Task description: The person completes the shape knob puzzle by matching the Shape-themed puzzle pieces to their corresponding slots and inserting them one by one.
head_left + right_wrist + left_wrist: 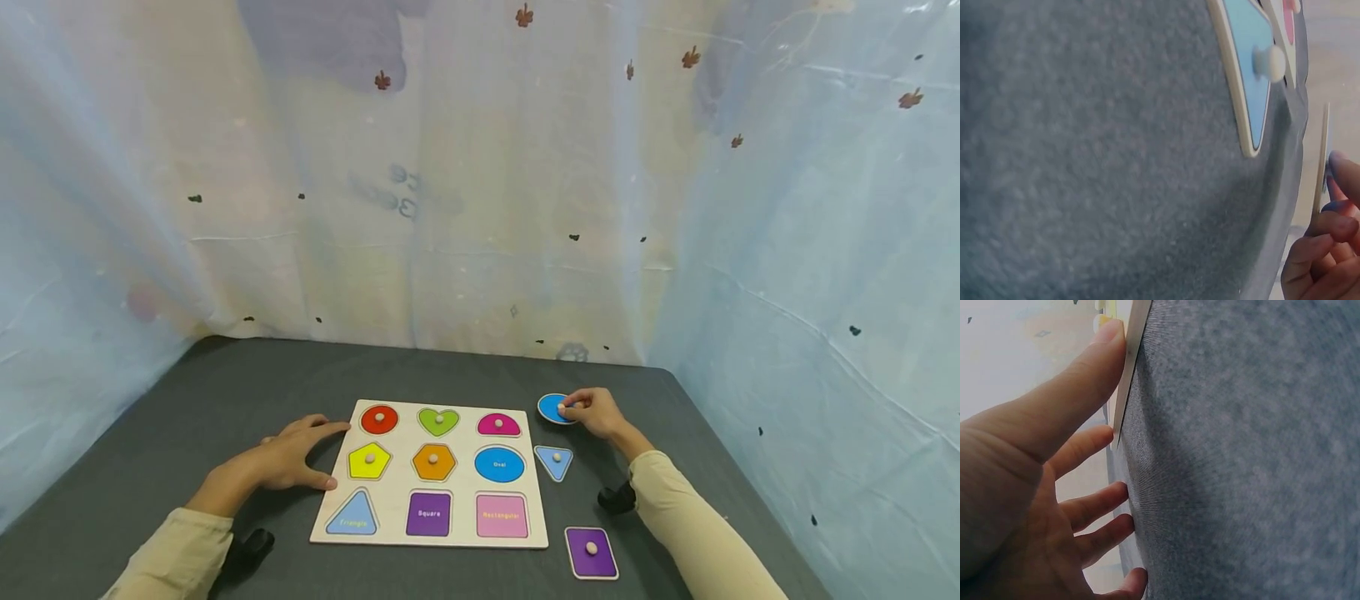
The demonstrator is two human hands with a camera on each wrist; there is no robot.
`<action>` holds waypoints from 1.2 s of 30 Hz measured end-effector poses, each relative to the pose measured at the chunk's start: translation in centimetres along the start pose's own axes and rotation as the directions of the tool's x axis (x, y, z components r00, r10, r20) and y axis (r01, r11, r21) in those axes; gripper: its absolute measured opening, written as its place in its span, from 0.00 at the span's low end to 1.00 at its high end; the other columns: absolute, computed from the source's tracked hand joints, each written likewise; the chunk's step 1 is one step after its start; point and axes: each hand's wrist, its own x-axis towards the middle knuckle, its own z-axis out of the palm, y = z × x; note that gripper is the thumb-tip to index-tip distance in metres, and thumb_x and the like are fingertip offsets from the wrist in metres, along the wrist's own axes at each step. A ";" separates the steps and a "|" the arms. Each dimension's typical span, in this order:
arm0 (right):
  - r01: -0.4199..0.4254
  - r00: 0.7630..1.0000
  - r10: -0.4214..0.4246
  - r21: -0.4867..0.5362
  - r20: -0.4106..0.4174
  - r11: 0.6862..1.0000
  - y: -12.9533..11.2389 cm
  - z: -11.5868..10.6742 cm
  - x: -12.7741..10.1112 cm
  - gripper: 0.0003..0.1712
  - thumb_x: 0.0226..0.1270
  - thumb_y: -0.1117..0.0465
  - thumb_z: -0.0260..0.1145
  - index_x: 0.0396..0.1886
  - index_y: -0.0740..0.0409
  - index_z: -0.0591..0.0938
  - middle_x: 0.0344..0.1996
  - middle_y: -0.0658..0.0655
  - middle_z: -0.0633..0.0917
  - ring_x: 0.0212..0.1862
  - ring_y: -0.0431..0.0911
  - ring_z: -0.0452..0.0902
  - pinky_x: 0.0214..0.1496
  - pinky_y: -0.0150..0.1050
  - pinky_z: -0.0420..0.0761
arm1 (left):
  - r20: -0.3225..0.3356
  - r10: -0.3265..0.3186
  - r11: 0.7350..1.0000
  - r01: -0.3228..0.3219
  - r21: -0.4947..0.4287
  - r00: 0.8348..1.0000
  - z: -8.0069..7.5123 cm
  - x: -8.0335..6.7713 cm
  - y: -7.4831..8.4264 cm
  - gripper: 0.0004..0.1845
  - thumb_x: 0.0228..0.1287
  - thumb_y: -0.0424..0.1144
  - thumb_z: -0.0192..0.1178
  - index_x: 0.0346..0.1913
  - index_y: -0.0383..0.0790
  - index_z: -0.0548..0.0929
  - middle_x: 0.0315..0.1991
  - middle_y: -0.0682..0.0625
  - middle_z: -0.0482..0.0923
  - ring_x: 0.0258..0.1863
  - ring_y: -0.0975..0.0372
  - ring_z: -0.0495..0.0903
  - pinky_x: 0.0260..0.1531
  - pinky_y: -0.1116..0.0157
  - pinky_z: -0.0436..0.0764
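Blue oval piece, pinched by its knob in the right hand, sits on the mat just beside the puzzle board. Left hand lies spread flat, steadying the board's edge. A loose pinch could drop it.

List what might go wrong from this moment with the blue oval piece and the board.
The right hand pinches only the small knob of the blue oval piece, so it may slip or swing. The left hand merely rests at the puzzle board edge, so the board might slide. The loose triangle piece lies close and might get knocked.
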 end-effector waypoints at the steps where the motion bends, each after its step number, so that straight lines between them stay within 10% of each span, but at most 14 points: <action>1: 0.003 1.000 -0.003 0.001 0.002 1.000 -0.1 0.0 -0.1 0.13 0.68 0.62 0.70 0.44 0.70 0.86 0.19 0.48 0.71 0.27 0.41 0.66 0.30 0.34 0.66 | 0.000 -0.002 1.000 0.002 0.002 1.000 -0.1 0.0 0.1 0.52 0.48 0.57 0.77 0.75 0.47 0.66 0.72 0.29 0.60 0.69 0.32 0.61 0.57 0.19 0.56; 36: 0.211 0.968 -0.219 0.075 0.119 0.975 -3.5 1.3 -3.3 0.11 0.69 0.64 0.69 0.42 0.71 0.85 0.22 0.53 0.76 0.28 0.40 0.68 0.31 0.32 0.70 | -0.004 0.004 1.000 -0.004 0.005 1.000 0.1 0.0 -0.1 0.52 0.48 0.58 0.77 0.76 0.47 0.66 0.72 0.28 0.60 0.69 0.30 0.60 0.56 0.18 0.55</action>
